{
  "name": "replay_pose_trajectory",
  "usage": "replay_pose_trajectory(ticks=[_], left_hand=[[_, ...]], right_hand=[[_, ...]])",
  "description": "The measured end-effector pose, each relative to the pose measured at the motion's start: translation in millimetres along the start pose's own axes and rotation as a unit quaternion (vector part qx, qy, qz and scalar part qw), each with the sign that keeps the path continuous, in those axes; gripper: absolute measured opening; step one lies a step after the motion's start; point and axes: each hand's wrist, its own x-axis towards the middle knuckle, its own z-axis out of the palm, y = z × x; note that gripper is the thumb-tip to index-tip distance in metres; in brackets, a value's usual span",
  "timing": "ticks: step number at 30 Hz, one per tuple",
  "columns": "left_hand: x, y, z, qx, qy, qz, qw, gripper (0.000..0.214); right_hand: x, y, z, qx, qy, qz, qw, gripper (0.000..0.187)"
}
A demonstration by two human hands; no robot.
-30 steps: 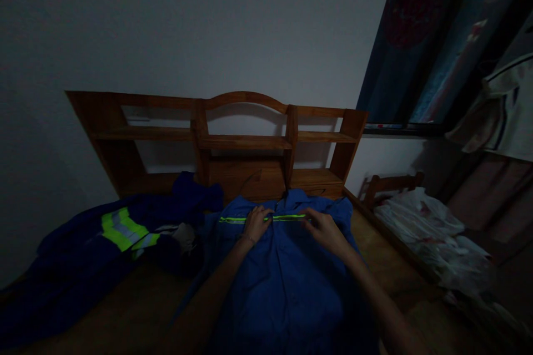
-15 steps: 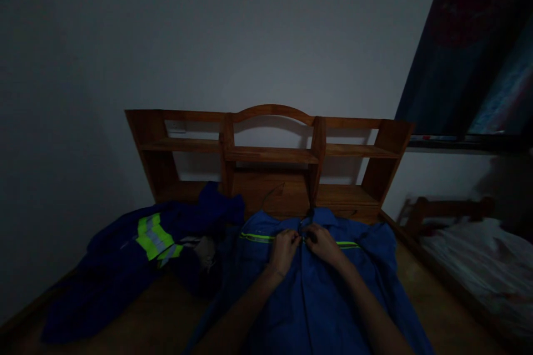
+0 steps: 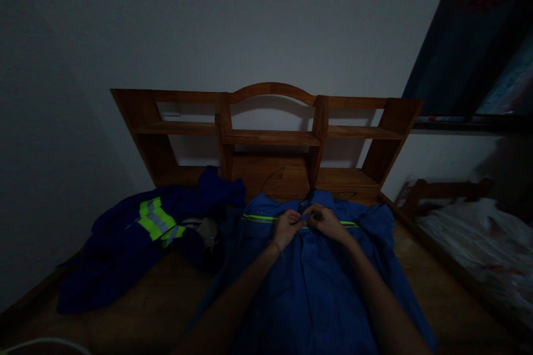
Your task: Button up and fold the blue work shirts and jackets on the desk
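A blue work jacket (image 3: 287,283) with a thin yellow-green stripe across its chest lies spread out in front of me, collar toward the shelf. My left hand (image 3: 288,225) pinches the jacket's front edge just below the collar. Close beside it, my right hand (image 3: 323,221) pinches the other side of the front opening, fingertips nearly meeting the left ones. Whatever small fastening sits between the fingers is too dark to make out. Part of a thin dark wire (image 3: 272,176), perhaps a hanger, shows beyond the collar.
A darker blue garment (image 3: 125,255) with yellow-green and silver reflective bands lies crumpled on the left. Behind stands a wooden shelf unit (image 3: 270,137) against the wall. The wooden surface (image 3: 166,299) shows around the clothes. At right are a plastic-covered heap (image 3: 478,238) and a dark curtain (image 3: 453,55).
The view has tilted down a little, so everything sits higher. My hands stay at the jacket's collar, fingertips now closer together. A pale curved edge has come into view at bottom left.
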Motion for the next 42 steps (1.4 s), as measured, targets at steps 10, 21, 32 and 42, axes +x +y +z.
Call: replay_pose_trajectory(ticks=[10, 21, 32, 42], left_hand=[[2.3, 5.7, -3.8, -0.063, -0.045, -0.01, 0.997, 0.032], [5.2, 1.7, -4.7, -0.068, -0.013, -0.069, 0.995, 0.028], [-2.8, 8.5, 2.2, -0.134, -0.018, -0.062, 0.989, 0.029], [3.7, 3.1, -4.1, -0.134, -0.063, -0.026, 0.989, 0.034]], right_hand=[[-2.7, 3.7, 3.0, 0.184, -0.113, 0.09, 0.972, 0.041], [-1.6, 14.5, 6.6, 0.156, -0.042, 0.074, 0.984, 0.032], [-0.4, 9.3, 0.8, 0.213, -0.038, 0.1, 0.971, 0.042], [-0.8, -1.4, -6.1, 0.244, -0.046, 0.085, 0.965, 0.041]])
